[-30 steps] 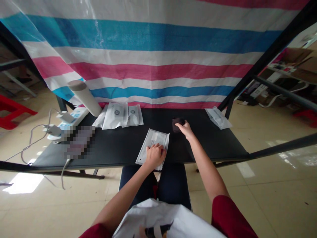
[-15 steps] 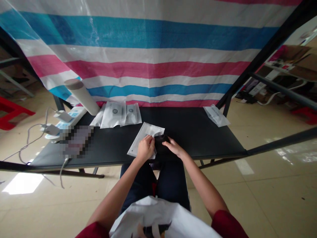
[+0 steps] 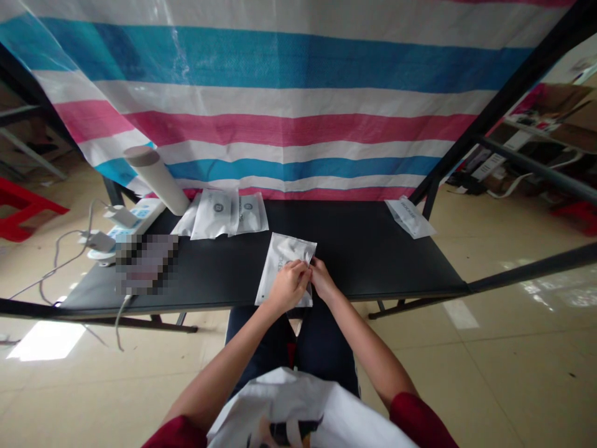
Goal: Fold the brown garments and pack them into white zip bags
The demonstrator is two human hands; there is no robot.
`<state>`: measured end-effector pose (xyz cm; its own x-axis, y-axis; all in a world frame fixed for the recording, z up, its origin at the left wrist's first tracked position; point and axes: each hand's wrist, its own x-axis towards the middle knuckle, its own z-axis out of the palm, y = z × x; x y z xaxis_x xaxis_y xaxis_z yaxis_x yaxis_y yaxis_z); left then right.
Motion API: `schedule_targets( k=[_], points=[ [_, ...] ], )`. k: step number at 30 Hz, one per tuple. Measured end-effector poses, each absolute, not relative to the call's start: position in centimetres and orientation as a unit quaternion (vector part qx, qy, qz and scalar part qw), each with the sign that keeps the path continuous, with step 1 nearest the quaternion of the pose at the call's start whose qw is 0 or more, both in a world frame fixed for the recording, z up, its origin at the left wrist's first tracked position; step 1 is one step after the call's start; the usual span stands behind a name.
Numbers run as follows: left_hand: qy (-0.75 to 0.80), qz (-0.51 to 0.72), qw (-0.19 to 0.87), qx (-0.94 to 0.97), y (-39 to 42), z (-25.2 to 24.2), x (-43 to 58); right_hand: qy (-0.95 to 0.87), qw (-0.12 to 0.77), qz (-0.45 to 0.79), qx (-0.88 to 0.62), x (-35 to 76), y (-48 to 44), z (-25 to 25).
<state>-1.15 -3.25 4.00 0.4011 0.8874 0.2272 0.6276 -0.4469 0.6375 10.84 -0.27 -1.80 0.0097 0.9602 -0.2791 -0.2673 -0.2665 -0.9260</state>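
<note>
The white pouch (image 3: 286, 256) lies on the black worktop (image 3: 373, 264) close to its front edge, straight ahead of the person, its long axis running front to back with a slight lean to the right. Well left of the pouch, a red stool (image 3: 21, 214) stands on the tiled floor (image 3: 513, 373). Nearer it, a power strip (image 3: 133, 224) and a pixelated patch (image 3: 147, 264) sit at the worktop's left end, with a pale tube (image 3: 156, 177) leaning just behind them. Just beyond and left of the pouch lies a group of overlapping white pouches (image 3: 228, 214). The left hand (image 3: 289, 287) is the nearer, covering the pouch's near half with curled fingers. The right hand (image 3: 323, 280) meets it at the pouch's right edge, fingers bunched against the left fingertips. Whether either hand truly grips the pouch, I cannot tell. Well right of the pouch, a lone white pouch (image 3: 410, 218) lies at the worktop's far corner, below a striped tarpaulin (image 3: 280, 124).
</note>
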Motion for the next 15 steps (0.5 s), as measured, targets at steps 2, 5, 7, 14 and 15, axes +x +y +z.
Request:
schedule_targets(
  k=[2, 5, 7, 14, 15],
  points=[
    [0.471, 0.282, 0.212, 0.809, -3.4, 4.0, -0.7, -0.337, 0.510, 0.631, -0.477, 10.6, -0.3, -1.7],
    [0.486, 0.284, 0.191, 0.804, -3.3, 4.0, -0.4, -0.331, 0.467, 0.679, -0.460, 10.9, -0.3, -0.9],
    [0.500, 0.285, 0.180, 0.798, -3.3, 4.1, -0.4, -0.325, 0.428, 0.719, -0.442, 11.5, -0.2, -0.1],
    [0.470, 0.245, 0.174, 0.830, -5.0, 4.0, -2.3, -0.374, 0.472, 0.633, -0.486, 15.6, -2.1, 1.0],
    [0.456, 0.239, 0.173, 0.840, -5.4, 3.8, -2.6, -0.380, 0.470, 0.614, -0.507, 16.1, -2.8, 0.9]
  ],
)
